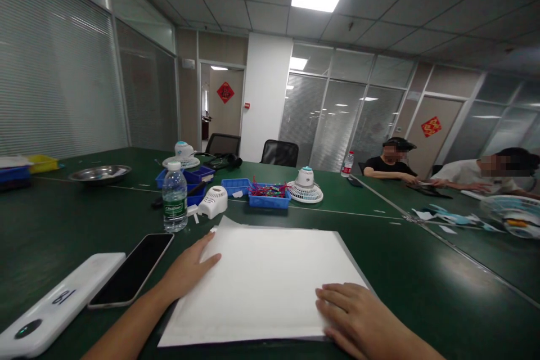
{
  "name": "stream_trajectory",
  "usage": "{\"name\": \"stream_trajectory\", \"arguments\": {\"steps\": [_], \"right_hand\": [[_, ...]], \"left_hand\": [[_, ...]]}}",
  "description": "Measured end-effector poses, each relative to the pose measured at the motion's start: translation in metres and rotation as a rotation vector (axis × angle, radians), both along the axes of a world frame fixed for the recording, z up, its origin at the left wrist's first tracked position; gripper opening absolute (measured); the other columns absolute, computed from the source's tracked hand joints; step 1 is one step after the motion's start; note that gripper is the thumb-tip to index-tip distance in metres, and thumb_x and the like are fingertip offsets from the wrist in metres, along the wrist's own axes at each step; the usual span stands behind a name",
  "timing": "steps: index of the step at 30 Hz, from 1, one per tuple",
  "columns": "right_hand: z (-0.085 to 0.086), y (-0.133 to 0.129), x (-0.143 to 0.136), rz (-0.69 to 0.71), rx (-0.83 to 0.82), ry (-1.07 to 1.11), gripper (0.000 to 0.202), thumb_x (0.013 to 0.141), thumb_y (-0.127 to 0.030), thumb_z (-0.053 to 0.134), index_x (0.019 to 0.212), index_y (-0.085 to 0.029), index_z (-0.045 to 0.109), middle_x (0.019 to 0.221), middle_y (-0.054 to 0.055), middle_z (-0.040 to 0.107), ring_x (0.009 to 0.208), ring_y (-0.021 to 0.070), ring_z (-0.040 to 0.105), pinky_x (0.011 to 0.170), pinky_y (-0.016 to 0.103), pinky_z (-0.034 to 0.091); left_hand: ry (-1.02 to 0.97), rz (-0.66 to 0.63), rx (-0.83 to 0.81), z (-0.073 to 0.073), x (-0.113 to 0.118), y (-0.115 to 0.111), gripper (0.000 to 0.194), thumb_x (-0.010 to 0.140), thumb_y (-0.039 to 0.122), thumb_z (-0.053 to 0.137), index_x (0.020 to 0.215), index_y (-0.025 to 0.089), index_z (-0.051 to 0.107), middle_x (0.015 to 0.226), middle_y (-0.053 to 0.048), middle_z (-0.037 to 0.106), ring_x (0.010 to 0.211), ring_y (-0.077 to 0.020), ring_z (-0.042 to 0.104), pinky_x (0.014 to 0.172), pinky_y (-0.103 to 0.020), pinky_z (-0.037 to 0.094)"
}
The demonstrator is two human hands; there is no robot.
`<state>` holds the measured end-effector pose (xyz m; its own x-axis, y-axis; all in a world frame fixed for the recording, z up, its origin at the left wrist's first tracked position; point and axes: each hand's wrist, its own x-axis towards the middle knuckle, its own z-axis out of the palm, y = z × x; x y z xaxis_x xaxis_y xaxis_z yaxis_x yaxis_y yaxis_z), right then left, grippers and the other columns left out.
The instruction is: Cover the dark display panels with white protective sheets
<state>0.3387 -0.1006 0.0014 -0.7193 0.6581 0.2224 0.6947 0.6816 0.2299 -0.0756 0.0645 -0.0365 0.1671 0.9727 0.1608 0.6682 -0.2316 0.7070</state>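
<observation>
A stack of large white paper sheets (270, 281) lies on the green table in front of me, its far left corner curling up. My left hand (189, 267) rests at the left edge of the paper, thumb stretched out over the sheet and apart from the fingers. Flat on the right part of the paper lies my right hand (352, 312), fingers extended and close together. Neither hand grips anything. Left of my left arm are a black-screened phone (133, 270) and a white device marked 81 (63, 298).
Beyond the paper stand a water bottle (174, 199), a white plastic housing (213, 201), a blue tray of coloured wires (269, 197) and a white fan part (305, 187). A metal dish (100, 173) sits far left. Two people (390, 163) work at the right.
</observation>
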Motion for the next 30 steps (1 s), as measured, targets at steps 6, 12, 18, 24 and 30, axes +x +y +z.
{"name": "stream_trajectory", "arguments": {"steps": [6, 12, 18, 24, 30], "right_hand": [[0.006, 0.002, 0.007, 0.076, -0.121, -0.034, 0.054, 0.096, -0.054, 0.053, 0.139, -0.022, 0.054, 0.137, 0.010, 0.064, 0.118, 0.0291, 0.065, 0.096, 0.044, 0.054], [0.003, 0.006, 0.014, 0.077, -0.169, 0.074, 0.044, 0.096, -0.046, 0.057, 0.134, -0.024, 0.057, 0.133, 0.009, 0.066, 0.118, 0.0256, 0.063, 0.100, 0.043, 0.050], [0.012, 0.003, 0.007, 0.030, -0.284, 0.145, 0.040, 0.097, -0.040, 0.054, 0.136, -0.028, 0.055, 0.133, 0.008, 0.062, 0.118, 0.0244, 0.060, 0.101, 0.044, 0.049], [0.015, -0.002, -0.003, 0.035, -0.318, 0.185, 0.046, 0.095, -0.042, 0.057, 0.140, -0.030, 0.054, 0.137, 0.008, 0.060, 0.121, 0.0249, 0.057, 0.103, 0.043, 0.047], [-0.009, 0.002, 0.001, -0.072, -0.164, 0.236, 0.068, 0.089, -0.057, 0.063, 0.148, -0.029, 0.046, 0.145, 0.013, 0.055, 0.127, 0.0280, 0.055, 0.104, 0.044, 0.047]], "left_hand": [[-0.017, 0.006, -0.016, 0.007, 0.004, -0.003, 0.090, 0.069, 0.029, 0.060, 0.153, 0.006, 0.037, 0.160, -0.013, 0.037, 0.145, -0.0276, 0.041, 0.122, -0.039, 0.027], [0.023, -0.034, -0.015, 0.002, 0.001, 0.000, 0.088, 0.067, 0.021, 0.054, 0.152, 0.004, 0.038, 0.161, -0.013, 0.036, 0.148, -0.0253, 0.035, 0.125, -0.039, 0.021], [0.091, -0.082, 0.004, -0.003, 0.001, -0.002, 0.084, 0.067, 0.019, 0.053, 0.151, 0.009, 0.043, 0.161, -0.009, 0.036, 0.151, -0.0265, 0.028, 0.126, -0.042, 0.017], [0.208, -0.122, 0.062, -0.007, 0.000, -0.002, 0.072, 0.080, 0.028, 0.051, 0.150, 0.013, 0.046, 0.162, -0.010, 0.029, 0.151, -0.0288, 0.023, 0.125, -0.048, 0.018], [0.322, -0.147, 0.113, -0.001, 0.006, -0.008, 0.066, 0.089, 0.041, 0.049, 0.149, 0.014, 0.047, 0.162, -0.014, 0.030, 0.151, -0.0306, 0.025, 0.124, -0.051, 0.020]]}}
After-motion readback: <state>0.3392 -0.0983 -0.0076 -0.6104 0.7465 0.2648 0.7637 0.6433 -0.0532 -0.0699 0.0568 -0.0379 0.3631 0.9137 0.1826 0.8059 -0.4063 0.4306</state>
